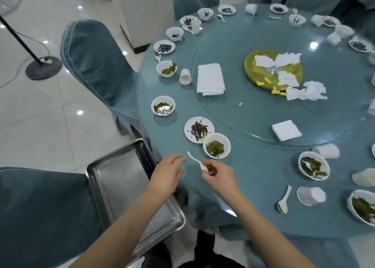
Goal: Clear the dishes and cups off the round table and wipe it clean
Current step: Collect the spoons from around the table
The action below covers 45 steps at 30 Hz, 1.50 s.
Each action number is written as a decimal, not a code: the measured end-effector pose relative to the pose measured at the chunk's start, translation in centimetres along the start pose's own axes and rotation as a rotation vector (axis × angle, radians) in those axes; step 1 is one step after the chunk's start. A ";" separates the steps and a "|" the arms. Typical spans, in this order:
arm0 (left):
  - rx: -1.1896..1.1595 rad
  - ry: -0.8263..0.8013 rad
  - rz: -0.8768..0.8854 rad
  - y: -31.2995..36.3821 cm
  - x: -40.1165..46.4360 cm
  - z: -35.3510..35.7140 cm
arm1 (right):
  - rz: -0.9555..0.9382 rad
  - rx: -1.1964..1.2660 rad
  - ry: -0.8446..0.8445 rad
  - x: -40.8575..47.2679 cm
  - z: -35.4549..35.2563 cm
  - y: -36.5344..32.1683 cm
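Observation:
The round table [253,178] wears a teal cloth and a glass turntable [253,115]. My right hand [220,178] pinches the bowl end of a white spoon [194,160] near the table's near edge. My left hand [167,176] hovers beside it with relaxed fingers, holding nothing. Just beyond stand a dirty bowl [216,145] and a smeared plate [199,129]. Several more dirty bowls, plates, cups and spoons ring the table. A folded white cloth [210,79] lies on the turntable.
A steel tray [129,196] sits at the lower left, on a covered chair [40,207]. Crumpled napkins [306,91] and a yellow plate [273,69] lie mid-table, and a folded napkin [286,130] nearer. Another covered chair [95,65] and a lamp stand [43,67] are left.

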State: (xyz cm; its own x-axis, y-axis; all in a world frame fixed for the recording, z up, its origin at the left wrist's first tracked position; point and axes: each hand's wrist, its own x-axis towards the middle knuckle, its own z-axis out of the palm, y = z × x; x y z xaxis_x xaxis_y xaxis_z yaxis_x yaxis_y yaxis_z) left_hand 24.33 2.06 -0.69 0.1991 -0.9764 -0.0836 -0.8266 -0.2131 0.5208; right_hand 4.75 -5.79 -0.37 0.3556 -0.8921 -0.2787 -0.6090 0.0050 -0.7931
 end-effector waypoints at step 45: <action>-0.839 -0.181 -0.479 19.1 0.7 6.3 | 0.323 0.199 0.352 -5.9 -14.2 17.6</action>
State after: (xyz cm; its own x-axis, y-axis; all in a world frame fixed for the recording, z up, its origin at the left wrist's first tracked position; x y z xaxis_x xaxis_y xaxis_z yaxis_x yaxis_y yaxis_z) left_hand 5.40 -2.90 3.81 0.2743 -0.7983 -0.5361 -0.0233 -0.5628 0.8262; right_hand -18.17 -6.84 -4.98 -0.1098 -0.9286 -0.3544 -0.4895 0.3608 -0.7938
